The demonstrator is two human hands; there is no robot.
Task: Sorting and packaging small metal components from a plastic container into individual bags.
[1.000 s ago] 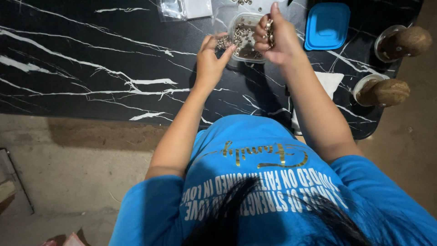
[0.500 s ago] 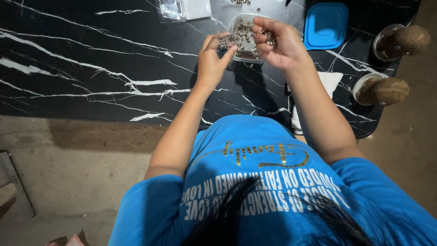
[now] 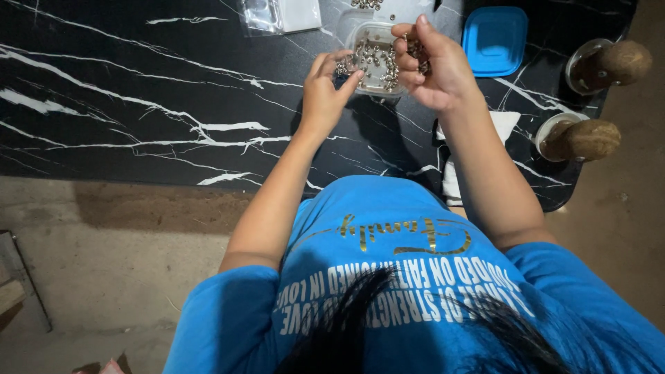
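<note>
Both hands hover over my black marbled table [image 3: 138,83], at a clear tub [image 3: 374,59] of small metal pieces. My left hand [image 3: 325,97] sits just beside the tub's left edge, fingertips pinched on a few pieces [image 3: 342,68]. My right hand [image 3: 433,66] is over the tub's right side, curled half closed around a small cluster of pieces [image 3: 418,52]. Beyond it lies a blue lid [image 3: 495,40]; a clear bag [image 3: 273,14] lies to the far left; two brown round objects in cups [image 3: 599,66] stand at the table's right edge.
</note>
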